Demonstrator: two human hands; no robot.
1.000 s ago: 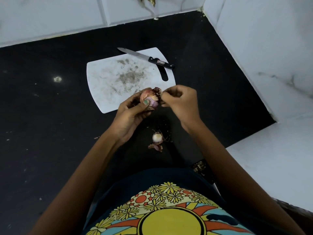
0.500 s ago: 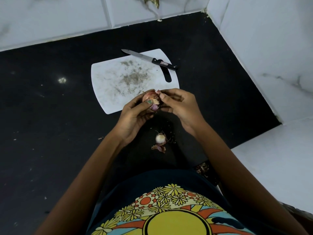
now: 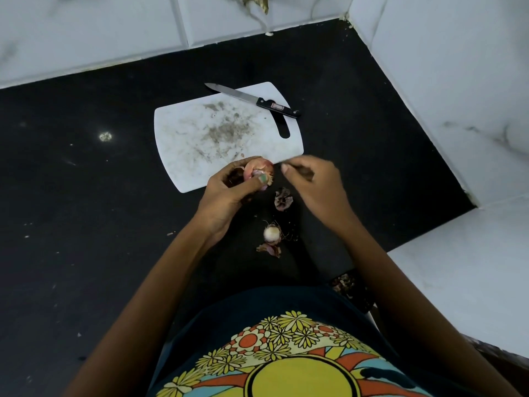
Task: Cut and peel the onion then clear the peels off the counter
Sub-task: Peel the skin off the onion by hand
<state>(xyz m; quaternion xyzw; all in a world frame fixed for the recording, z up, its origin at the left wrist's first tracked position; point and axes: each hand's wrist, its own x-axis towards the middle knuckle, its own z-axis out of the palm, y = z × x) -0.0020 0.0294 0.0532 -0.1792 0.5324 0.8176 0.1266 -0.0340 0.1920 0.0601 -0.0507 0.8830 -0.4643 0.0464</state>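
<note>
The onion (image 3: 258,171) is gripped in the left hand (image 3: 229,193) at the board's (image 3: 200,138) six-o'clock edge; the right hand (image 3: 313,183), loosely curled, is held just beside it, at three o'clock. A peel (image 3: 283,198) is seen on the counter (image 3: 86,224) at the onion's five o'clock.

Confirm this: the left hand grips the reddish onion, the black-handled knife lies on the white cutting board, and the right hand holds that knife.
Wrong on one count. In the head view the right hand holds no knife; its fingers curl loosely just beside the reddish onion. The left hand does grip the onion, and the black-handled knife does lie untouched across the far edge of the white cutting board.
</note>
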